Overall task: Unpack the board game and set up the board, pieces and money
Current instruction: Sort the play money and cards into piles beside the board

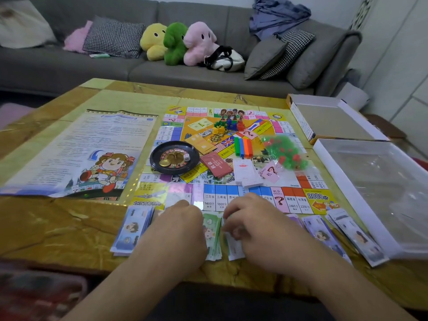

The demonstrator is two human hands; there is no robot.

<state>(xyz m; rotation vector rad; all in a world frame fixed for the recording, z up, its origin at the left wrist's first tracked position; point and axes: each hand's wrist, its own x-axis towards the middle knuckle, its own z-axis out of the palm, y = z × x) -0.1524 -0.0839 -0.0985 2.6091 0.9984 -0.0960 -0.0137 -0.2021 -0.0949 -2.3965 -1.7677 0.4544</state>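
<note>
The game board [298,181] lies unfolded on the table with a black roulette wheel [174,156], card decks [216,164], coloured bars [243,147], plastic figures [229,125] and a bag of green and red houses [283,150] on it. Stacks of play money line the near edge: a blue stack [132,228] at left, green notes [212,237] in the middle, purple and pale stacks [324,235] at right. My left hand [178,225] rests on the notes beside the green stack. My right hand [252,225] has its fingers curled onto the green and white notes; the grip is hidden.
A printed rule sheet [76,154] lies left of the board. The box lid [331,119] and the box tray with clear plastic insert [375,181] sit at the right edge of the table. A grey sofa with cushions and plush toys [176,42] stands behind.
</note>
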